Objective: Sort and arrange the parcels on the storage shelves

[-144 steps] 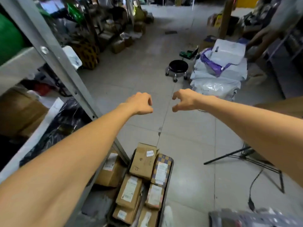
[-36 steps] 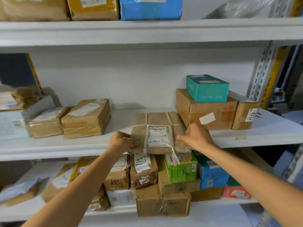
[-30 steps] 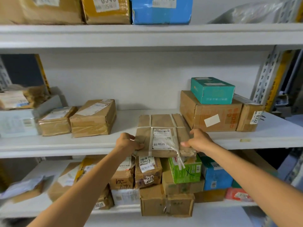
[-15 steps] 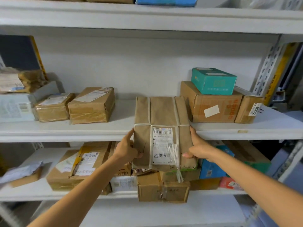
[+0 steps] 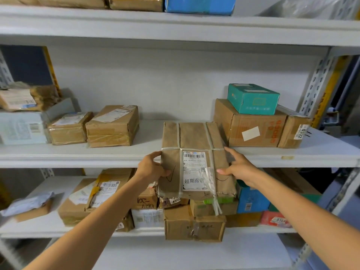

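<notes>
Since 1 s ago the brown paper parcel (image 5: 192, 135) has been drawn forward, so its labelled near end overhangs the front edge of the middle shelf (image 5: 78, 154) while its far end lies on the board. The left hand (image 5: 152, 168) grips the parcel's left edge, thumb on top; the right hand (image 5: 237, 168) holds the right edge, thumb on top, index finger straight along the side. Farther back, toward the shelf's right end, 1 teal box (image 5: 253, 99) sits on a large carton (image 5: 251, 131) just beside the parcel.
</notes>
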A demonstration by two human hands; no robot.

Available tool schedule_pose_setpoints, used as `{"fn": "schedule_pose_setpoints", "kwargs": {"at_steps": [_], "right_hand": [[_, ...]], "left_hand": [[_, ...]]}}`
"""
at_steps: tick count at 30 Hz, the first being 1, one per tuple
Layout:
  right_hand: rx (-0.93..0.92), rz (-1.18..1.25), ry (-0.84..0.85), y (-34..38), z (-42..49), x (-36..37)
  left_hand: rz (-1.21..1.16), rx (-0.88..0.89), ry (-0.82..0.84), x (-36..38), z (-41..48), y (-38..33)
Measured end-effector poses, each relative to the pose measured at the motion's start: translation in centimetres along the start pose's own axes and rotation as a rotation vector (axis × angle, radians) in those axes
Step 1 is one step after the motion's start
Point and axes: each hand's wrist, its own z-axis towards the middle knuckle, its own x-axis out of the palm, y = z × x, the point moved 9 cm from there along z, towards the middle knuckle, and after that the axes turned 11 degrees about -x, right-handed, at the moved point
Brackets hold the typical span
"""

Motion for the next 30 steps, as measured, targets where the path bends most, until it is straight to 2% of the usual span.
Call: {"fn": "schedule_pose_setpoints", "kwargs": {"at_steps": [5, 14, 18, 25, 30], "right_hand": [[-0.001, -0.201, 0.031, 0.9, 0.3, 0.5], [-0.04, -0.052, 0.073, 0.2, -0.9, 0.5], [-0.045, 0.052, 0.075, -0.5, -1.8, 1.1], [-0.021, 0.141, 0.003, -1.1, -2.2, 1.8], [-0.043, 0.129, -0.059, -1.2, -3.3, 1.6]], "left_hand": [[0.033, 0.062, -0.001, -0.4, -0.2, -0.4], [-0.046, 0.111, 0.041, -0.1, 0.1, 0.2], [0.004, 0.159, 0.045, 0.1, 0.1, 0.4], [-0.013, 0.166, 0.111, 0.5, 0.0, 0.7], [-0.056, 0.23, 0.077, 0.4, -0.5, 1.2]]}}
